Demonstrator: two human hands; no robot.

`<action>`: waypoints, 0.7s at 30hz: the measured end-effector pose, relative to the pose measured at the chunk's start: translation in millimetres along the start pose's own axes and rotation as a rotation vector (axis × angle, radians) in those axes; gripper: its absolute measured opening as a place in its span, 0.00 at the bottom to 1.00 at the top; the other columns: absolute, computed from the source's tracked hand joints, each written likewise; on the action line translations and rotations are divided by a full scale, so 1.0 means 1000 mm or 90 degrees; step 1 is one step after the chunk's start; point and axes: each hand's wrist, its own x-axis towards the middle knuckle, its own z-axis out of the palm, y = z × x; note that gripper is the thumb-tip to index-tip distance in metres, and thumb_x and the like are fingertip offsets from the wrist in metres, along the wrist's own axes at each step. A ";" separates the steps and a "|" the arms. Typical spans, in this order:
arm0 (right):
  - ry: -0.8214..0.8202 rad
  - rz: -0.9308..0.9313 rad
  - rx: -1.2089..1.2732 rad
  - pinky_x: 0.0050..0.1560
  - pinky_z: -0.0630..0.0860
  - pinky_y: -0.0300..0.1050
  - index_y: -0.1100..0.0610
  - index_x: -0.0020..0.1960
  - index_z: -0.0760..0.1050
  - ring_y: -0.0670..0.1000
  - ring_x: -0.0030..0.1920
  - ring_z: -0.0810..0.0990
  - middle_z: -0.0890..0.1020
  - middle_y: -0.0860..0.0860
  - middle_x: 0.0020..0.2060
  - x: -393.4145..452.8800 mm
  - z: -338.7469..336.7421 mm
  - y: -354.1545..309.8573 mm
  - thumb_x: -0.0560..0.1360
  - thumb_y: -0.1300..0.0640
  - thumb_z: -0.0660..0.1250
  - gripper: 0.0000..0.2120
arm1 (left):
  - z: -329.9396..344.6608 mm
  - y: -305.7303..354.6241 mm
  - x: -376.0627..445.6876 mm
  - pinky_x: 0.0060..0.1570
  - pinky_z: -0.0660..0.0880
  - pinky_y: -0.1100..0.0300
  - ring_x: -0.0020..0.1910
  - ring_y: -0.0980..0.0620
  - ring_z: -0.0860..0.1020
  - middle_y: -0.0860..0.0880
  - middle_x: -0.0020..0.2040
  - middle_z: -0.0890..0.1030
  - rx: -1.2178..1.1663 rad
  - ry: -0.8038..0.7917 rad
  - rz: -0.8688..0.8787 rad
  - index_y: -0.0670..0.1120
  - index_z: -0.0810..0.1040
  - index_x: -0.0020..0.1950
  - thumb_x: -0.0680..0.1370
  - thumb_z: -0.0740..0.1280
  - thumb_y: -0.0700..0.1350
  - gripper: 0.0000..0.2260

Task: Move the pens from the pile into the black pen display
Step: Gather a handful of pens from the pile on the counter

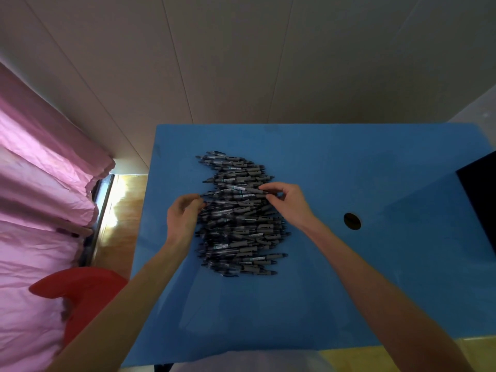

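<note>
Hands, left (185, 216) and right (285, 201), pinch pens atop the pen pile (239, 218); careless lifting could scatter neighbours.

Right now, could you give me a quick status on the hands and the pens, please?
Left hand and right hand pinching pens atop pile. Display at table's right edge, mostly out of frame. Path clear.

The scene is being viewed from a single head-worn camera, angled forward and down. The blue table (308, 304) is being framed closely, its far edge toward 12 o'clock.
</note>
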 end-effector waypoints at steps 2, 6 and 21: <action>0.015 -0.016 -0.011 0.43 0.72 0.29 0.52 0.58 0.84 0.33 0.41 0.79 0.83 0.42 0.50 -0.001 0.003 0.002 0.79 0.64 0.70 0.11 | 0.001 -0.001 -0.003 0.62 0.77 0.54 0.57 0.50 0.82 0.48 0.53 0.85 0.035 -0.005 0.018 0.48 0.83 0.54 0.81 0.67 0.42 0.06; 0.036 -0.041 -0.057 0.54 0.70 0.35 0.48 0.54 0.85 0.39 0.55 0.76 0.81 0.37 0.51 0.003 0.004 0.007 0.78 0.55 0.73 0.06 | 0.002 0.000 -0.006 0.61 0.77 0.56 0.55 0.54 0.82 0.51 0.52 0.85 0.083 -0.012 0.045 0.47 0.84 0.54 0.81 0.67 0.42 0.07; 0.034 0.007 0.036 0.56 0.76 0.32 0.52 0.55 0.84 0.39 0.54 0.81 0.85 0.44 0.52 0.009 -0.003 0.010 0.80 0.65 0.68 0.11 | 0.000 -0.006 -0.001 0.62 0.76 0.53 0.59 0.51 0.79 0.49 0.59 0.81 0.183 -0.050 0.071 0.47 0.78 0.65 0.82 0.68 0.45 0.12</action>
